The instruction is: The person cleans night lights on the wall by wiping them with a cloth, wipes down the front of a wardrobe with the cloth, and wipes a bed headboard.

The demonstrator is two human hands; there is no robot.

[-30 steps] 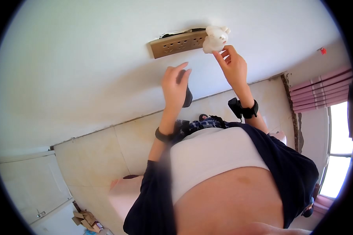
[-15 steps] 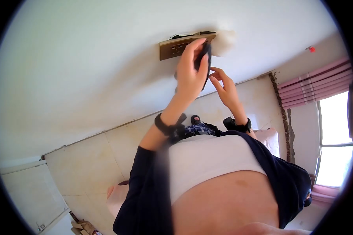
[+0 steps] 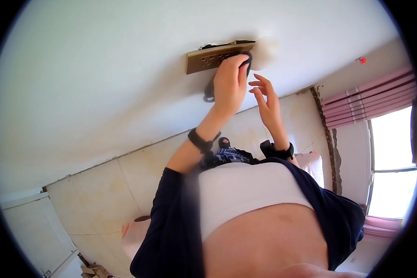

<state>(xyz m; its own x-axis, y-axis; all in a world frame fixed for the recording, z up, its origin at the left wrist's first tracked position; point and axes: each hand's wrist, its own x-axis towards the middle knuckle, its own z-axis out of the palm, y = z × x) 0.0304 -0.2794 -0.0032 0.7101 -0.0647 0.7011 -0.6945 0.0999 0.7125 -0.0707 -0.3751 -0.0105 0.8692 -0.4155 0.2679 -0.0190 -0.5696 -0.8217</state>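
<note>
A brown socket panel (image 3: pixel 200 62) is on the pale wall, with a dark gap along its top edge. My left hand (image 3: pixel 230 83) is closed round a dark object (image 3: pixel 211 90) in front of the panel's right part. The object shows on both sides of the hand, with a small loop at its lower left; its full shape is hidden. At the panel's right end, a whitish figure (image 3: pixel 267 52) is blurred into the wall. My right hand (image 3: pixel 265 96) is just below and right of my left hand, fingers apart, holding nothing.
Pink curtains (image 3: pixel 366 104) hang beside a bright window (image 3: pixel 394 148) at the right. A small red item (image 3: pixel 363 60) is on the wall. Below are a tiled floor (image 3: pixel 102 190), a white door (image 3: pixel 37 227) and a cardboard box (image 3: pixel 95 271) at the lower left.
My right hand has let go of the white figure and moved down. My left hand has risen with the dark object to the panel. The view has shifted slightly.
</note>
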